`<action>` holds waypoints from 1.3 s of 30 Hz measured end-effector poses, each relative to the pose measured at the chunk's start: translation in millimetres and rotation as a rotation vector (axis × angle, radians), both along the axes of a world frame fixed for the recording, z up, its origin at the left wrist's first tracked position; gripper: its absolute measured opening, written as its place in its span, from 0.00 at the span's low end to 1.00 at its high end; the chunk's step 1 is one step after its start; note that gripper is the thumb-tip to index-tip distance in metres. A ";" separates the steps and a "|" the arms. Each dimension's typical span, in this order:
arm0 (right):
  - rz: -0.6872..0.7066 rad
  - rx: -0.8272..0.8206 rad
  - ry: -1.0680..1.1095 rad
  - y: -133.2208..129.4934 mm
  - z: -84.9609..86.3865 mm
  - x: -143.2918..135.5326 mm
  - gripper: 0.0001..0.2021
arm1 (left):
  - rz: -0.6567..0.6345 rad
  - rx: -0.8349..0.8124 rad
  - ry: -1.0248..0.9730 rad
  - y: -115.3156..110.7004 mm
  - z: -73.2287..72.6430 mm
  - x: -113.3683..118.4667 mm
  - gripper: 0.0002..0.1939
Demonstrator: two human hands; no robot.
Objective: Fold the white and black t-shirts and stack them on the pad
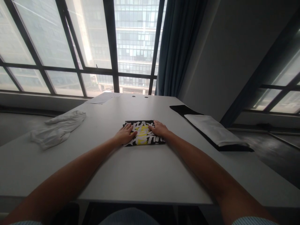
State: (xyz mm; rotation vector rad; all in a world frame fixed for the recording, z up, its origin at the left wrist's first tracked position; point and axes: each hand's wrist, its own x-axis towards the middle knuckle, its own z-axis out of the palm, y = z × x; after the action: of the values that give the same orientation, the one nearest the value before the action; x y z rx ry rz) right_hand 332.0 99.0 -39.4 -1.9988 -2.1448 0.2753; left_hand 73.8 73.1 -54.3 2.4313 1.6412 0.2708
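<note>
A folded black garment with white and yellow print point(143, 135) lies in the middle of the grey table point(131, 175). My left hand point(125, 134) lies flat on its left part, fingers spread. My right hand point(159, 128) rests flat on its right upper part, fingers pointing left. Both palms press down on the cloth and neither hand grips it.
A crumpled white garment point(57, 128) lies at the table's left. At the right, a folded white cloth point(214, 129) sits on a black cloth point(185, 111). Papers point(103, 97) lie at the far edge by the windows.
</note>
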 end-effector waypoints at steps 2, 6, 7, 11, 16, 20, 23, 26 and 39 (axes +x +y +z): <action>-0.099 0.059 0.078 7.6 4.7 5.7 0.40 | 0.062 -0.015 0.021 6.2 1.7 -10.6 0.41; -0.191 0.006 0.430 25.2 16.4 17.0 0.33 | 0.175 -0.058 0.098 22.1 6.2 -39.7 0.39; -0.219 -0.052 0.494 28.5 19.2 18.9 0.29 | 0.188 -0.061 0.113 26.2 7.2 -47.0 0.38; -0.234 -0.267 0.638 34.6 27.7 21.3 0.18 | 0.182 -0.038 0.148 42.9 10.1 -71.6 0.34; -0.208 -0.408 0.658 42.7 37.0 19.2 0.12 | 0.081 0.021 0.207 57.4 10.5 -89.0 0.33; -0.151 -0.461 0.688 57.2 45.5 15.9 0.09 | 0.047 0.072 0.201 57.3 8.2 -91.6 0.33; -0.096 -0.476 0.781 71.9 49.8 13.6 0.12 | 0.063 0.088 0.175 54.3 4.9 -91.7 0.33; -0.064 -0.305 0.763 92.8 53.9 19.6 0.15 | 0.090 0.117 0.154 52.0 0.6 -93.2 0.33; -0.286 0.655 0.451 202.2 132.2 132.5 0.18 | 0.149 0.132 0.121 47.5 -2.1 -93.9 0.37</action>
State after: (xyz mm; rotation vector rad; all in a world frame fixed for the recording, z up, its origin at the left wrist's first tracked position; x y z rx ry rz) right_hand 464.5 301.1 92.9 -1.6255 -1.4068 -0.0274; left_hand -20.1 120.5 -56.4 2.4669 1.9180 0.2671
